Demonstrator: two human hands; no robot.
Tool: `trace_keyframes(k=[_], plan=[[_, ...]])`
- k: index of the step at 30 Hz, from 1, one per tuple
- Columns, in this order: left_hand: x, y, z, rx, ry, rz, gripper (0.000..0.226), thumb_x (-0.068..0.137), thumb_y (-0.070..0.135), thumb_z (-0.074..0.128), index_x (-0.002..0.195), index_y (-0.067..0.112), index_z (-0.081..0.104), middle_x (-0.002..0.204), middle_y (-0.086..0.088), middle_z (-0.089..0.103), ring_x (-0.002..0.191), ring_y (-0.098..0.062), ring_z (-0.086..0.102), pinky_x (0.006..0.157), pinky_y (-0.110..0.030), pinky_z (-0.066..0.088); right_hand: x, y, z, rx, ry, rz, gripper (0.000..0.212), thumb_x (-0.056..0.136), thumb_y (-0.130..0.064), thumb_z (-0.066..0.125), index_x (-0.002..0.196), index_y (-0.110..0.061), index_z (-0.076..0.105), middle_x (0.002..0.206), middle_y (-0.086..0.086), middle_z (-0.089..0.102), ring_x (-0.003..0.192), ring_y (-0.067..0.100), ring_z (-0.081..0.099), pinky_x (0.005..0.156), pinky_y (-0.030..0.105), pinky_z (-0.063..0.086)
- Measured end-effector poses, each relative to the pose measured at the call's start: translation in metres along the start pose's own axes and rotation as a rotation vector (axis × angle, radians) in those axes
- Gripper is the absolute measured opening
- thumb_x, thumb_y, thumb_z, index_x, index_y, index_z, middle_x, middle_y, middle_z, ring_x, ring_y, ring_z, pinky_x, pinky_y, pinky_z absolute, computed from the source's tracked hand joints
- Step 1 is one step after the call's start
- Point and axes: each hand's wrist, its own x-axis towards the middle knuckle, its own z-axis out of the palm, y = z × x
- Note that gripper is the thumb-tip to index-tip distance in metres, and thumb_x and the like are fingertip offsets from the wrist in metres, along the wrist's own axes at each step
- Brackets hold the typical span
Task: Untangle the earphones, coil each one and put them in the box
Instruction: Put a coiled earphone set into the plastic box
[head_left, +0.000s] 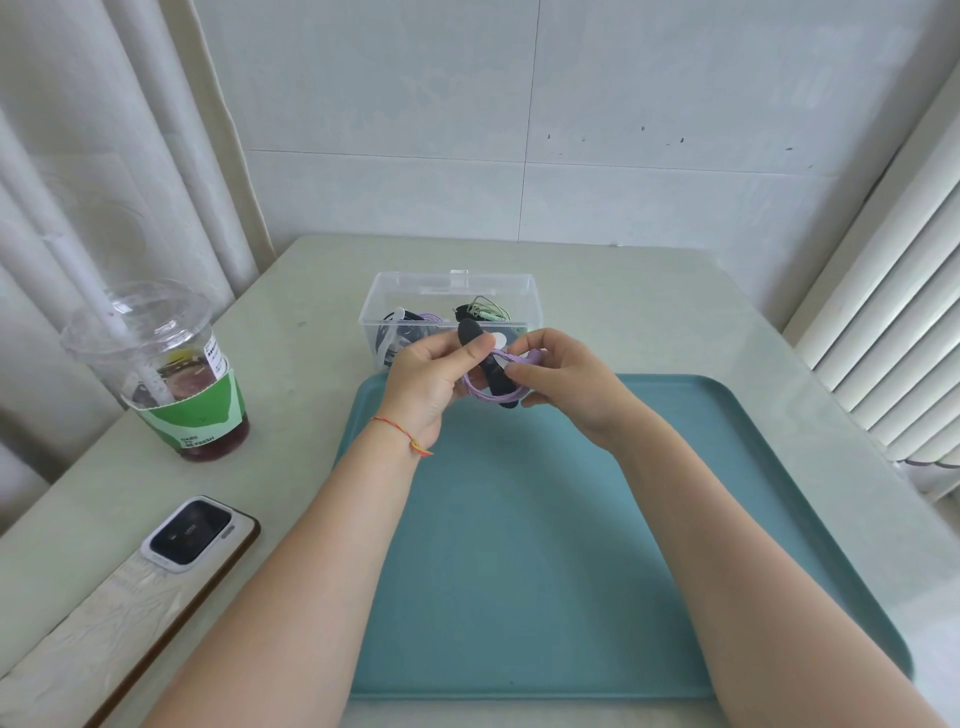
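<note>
A coiled purple earphone cable (480, 391) hangs between my two hands above the far edge of the teal tray (519, 571). A black strap (491, 371) crosses the coil. My left hand (431, 382) pinches the strap's upper end with thumb and finger. My right hand (561, 379) pinches the coil and strap from the right. Just behind them stands the clear plastic box (452, 291), open on top. Inside it lie a green coiled earphone (485, 309) at the right and dark and purple coils (410, 325) at the left, partly hidden by my hands.
A plastic cup with a green sleeve and a straw (166, 374) stands at the left on the pale table (649, 312). A phone (140, 597) lies face down near the front left edge. A radiator (893, 312) runs along the right side.
</note>
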Motion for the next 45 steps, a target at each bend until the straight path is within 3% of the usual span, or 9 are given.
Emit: trace_keyframes(k=[8, 15, 19, 23, 29, 32, 37, 40, 45], plan=[[0.004, 0.001, 0.003, -0.192, 0.077, -0.003, 0.012, 0.095, 0.005, 0.057, 0.084, 0.005, 0.058, 0.069, 0.0, 0.072, 0.065, -0.011, 0.069, 0.066, -0.024, 0.058, 0.0, 0.002, 0.0, 0.098, 0.056, 0.009, 0.004, 0.094, -0.004, 0.058, 0.093, -0.004, 0.062, 0.089, 0.016, 0.066, 0.073, 0.026, 0.063, 0.074, 0.032, 0.058], [0.003, 0.001, 0.006, -0.279, 0.063, -0.001, 0.002, 0.097, 0.005, 0.054, 0.095, 0.004, 0.054, 0.082, -0.008, 0.071, 0.073, -0.017, 0.069, 0.066, -0.026, 0.058, -0.001, 0.001, 0.001, 0.256, 0.074, 0.066, 0.012, 0.097, -0.003, 0.053, 0.09, -0.006, 0.064, 0.086, 0.013, 0.067, 0.073, 0.025, 0.065, 0.072, 0.03, 0.06], [0.003, 0.0, 0.008, -0.29, 0.088, 0.0, 0.002, 0.097, 0.006, 0.054, 0.098, 0.004, 0.054, 0.078, -0.005, 0.072, 0.07, -0.016, 0.07, 0.064, -0.028, 0.059, -0.001, -0.001, 0.004, 0.279, 0.105, 0.081, 0.014, 0.097, 0.0, 0.051, 0.092, -0.006, 0.063, 0.086, 0.011, 0.066, 0.072, 0.021, 0.064, 0.074, 0.029, 0.059], [0.003, -0.003, 0.009, -0.272, 0.141, 0.02, 0.012, 0.095, 0.009, 0.058, 0.106, 0.002, 0.055, 0.091, -0.011, 0.066, 0.076, -0.021, 0.066, 0.062, -0.027, 0.057, 0.003, -0.001, 0.014, 0.244, 0.209, 0.114, 0.013, 0.096, -0.002, 0.05, 0.101, -0.002, 0.061, 0.092, 0.014, 0.065, 0.07, 0.021, 0.063, 0.07, 0.028, 0.058], [0.002, -0.004, 0.011, -0.29, 0.126, 0.099, 0.008, 0.096, 0.007, 0.057, 0.087, 0.008, 0.057, 0.086, -0.01, 0.066, 0.076, -0.02, 0.067, 0.07, -0.03, 0.058, 0.002, -0.002, 0.012, 0.556, 0.159, 0.233, 0.01, 0.096, -0.003, 0.051, 0.097, -0.001, 0.061, 0.074, 0.008, 0.064, 0.072, 0.024, 0.064, 0.065, 0.029, 0.057], [0.002, -0.003, 0.011, -0.366, 0.123, 0.073, 0.007, 0.096, 0.008, 0.056, 0.09, 0.007, 0.057, 0.083, -0.007, 0.068, 0.076, -0.02, 0.068, 0.073, -0.03, 0.059, 0.001, -0.001, 0.01, 0.603, 0.086, 0.232, 0.013, 0.098, 0.0, 0.048, 0.104, 0.0, 0.059, 0.086, 0.015, 0.064, 0.068, 0.022, 0.068, 0.062, 0.027, 0.058], [0.002, -0.001, 0.013, -0.444, 0.127, 0.026, 0.01, 0.098, 0.012, 0.054, 0.091, 0.007, 0.059, 0.082, -0.007, 0.066, 0.072, -0.015, 0.068, 0.07, -0.027, 0.059, -0.001, -0.002, 0.012, 0.687, 0.056, 0.211, 0.018, 0.099, 0.001, 0.042, 0.094, -0.004, 0.059, 0.088, 0.014, 0.066, 0.073, 0.022, 0.068, 0.066, 0.027, 0.058], [0.003, 0.0, 0.014, -0.461, 0.134, 0.001, 0.014, 0.099, 0.015, 0.053, 0.09, 0.008, 0.06, 0.08, -0.006, 0.067, 0.07, -0.013, 0.068, 0.065, -0.026, 0.059, -0.001, 0.0, 0.017, 0.691, 0.091, 0.167, 0.018, 0.097, 0.005, 0.044, 0.09, -0.007, 0.056, 0.087, 0.015, 0.065, 0.075, 0.024, 0.066, 0.067, 0.028, 0.058], [0.003, -0.002, 0.011, -0.349, 0.073, -0.052, 0.012, 0.095, 0.015, 0.059, 0.094, 0.006, 0.067, 0.087, -0.008, 0.072, 0.077, -0.018, 0.069, 0.072, -0.028, 0.06, -0.002, -0.003, 0.014, 0.527, 0.202, 0.054, 0.013, 0.097, 0.0, 0.049, 0.092, -0.009, 0.057, 0.077, 0.007, 0.066, 0.066, 0.015, 0.065, 0.073, 0.028, 0.059]])
